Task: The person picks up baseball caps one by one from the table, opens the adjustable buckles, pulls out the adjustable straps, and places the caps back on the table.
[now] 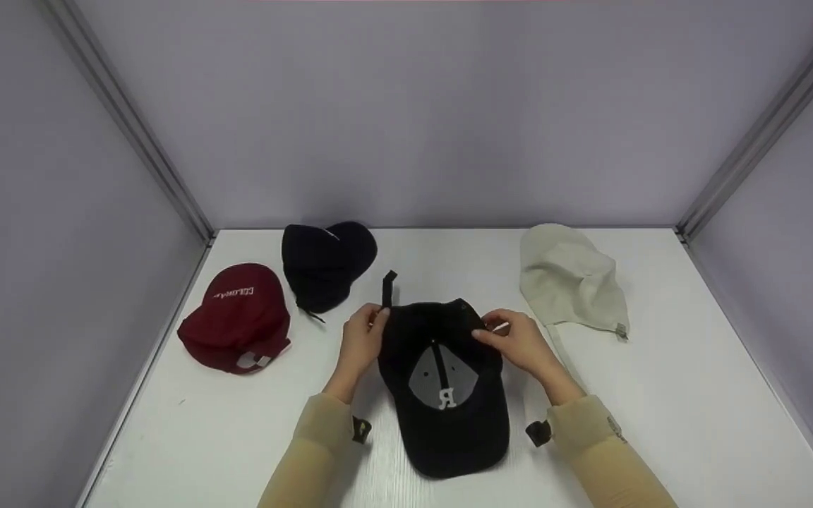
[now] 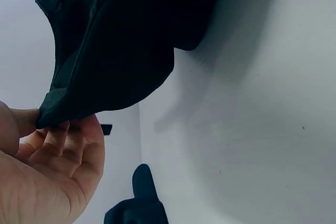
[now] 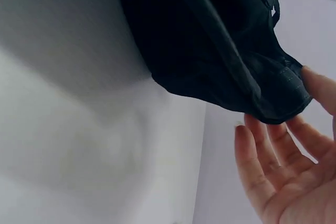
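Observation:
A black baseball cap (image 1: 459,444) is held up at mid-table, its brim towards the person and its inside facing the head camera. A white letter shows on a grey patch (image 1: 420,377) inside the crown. The left hand (image 1: 362,342) pinches the cap's back edge beside a loose dark strap (image 1: 387,289). On the opposite side, the right hand (image 1: 523,346) pinches the edge between thumb and fingers. Both wrist views show the grips: thumb of the left hand (image 2: 52,182) on the rim, and the right hand (image 3: 294,177) with fingers beneath the fabric.
On the white table (image 1: 696,395), a red cap (image 1: 237,317) lies at the left. A dark navy cap (image 1: 322,264) lies behind it, near the back edge. A cream hat (image 1: 572,279) with a long tie lies at the back right. Grey panels (image 1: 435,113) enclose the table.

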A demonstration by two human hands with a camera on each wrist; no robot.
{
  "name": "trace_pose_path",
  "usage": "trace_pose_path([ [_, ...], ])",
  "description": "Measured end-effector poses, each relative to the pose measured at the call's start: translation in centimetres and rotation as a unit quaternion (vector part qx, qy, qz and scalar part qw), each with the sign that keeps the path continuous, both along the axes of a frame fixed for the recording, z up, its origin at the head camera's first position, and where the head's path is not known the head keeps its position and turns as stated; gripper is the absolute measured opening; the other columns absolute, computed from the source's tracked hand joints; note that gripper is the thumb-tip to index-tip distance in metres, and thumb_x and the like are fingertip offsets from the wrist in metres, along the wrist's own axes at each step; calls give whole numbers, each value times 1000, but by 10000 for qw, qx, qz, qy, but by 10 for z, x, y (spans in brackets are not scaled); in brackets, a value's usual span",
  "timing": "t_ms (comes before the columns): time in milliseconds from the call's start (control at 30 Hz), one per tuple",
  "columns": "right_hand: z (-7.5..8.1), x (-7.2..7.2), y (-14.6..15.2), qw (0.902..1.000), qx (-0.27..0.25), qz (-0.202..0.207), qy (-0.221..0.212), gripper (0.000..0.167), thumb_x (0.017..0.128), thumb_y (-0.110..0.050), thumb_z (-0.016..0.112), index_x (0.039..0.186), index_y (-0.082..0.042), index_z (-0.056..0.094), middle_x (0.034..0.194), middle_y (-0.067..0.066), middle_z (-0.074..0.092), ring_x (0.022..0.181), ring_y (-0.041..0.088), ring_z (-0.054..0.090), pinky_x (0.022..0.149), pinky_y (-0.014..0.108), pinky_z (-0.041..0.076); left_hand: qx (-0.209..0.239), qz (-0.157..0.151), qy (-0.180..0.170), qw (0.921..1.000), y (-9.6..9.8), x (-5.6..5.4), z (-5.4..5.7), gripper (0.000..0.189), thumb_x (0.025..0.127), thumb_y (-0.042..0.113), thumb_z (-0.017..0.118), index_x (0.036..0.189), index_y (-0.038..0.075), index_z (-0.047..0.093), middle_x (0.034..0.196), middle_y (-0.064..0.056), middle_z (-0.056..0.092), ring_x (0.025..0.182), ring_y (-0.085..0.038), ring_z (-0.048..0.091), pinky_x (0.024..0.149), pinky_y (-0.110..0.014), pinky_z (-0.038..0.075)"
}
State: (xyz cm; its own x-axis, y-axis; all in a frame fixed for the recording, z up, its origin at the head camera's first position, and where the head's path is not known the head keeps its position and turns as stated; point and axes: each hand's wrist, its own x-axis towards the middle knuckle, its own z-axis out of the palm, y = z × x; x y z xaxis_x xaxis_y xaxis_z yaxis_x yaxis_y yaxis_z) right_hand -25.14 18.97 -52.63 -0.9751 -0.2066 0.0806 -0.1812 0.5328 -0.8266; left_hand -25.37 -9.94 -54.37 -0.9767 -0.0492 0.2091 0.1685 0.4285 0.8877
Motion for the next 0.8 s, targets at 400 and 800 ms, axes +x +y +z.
trace_pose_path([
  [400, -9, 12, 7, 9968, -543, -153, -567, 22, 96, -19, 66, 107, 0, 70, 97, 11, 65, 73, 22, 66, 58, 33, 56, -495, -307, -166, 9982, -5, 13, -2, 19, 100, 20, 58, 96, 3, 66, 82, -6, 62, 68, -17, 58, 63, -34, 49],
  [800, 2, 14, -1, 9825, -1454, -241, -1137, 17, 100, -9, 57, 105, 7, 61, 102, 17, 59, 85, 29, 67, 61, 45, 58, -1014, -496, -319, 9931, -12, 31, 0, 17, 101, 17, 55, 89, 7, 61, 77, -2, 60, 58, -11, 51, 56, -31, 46],
])
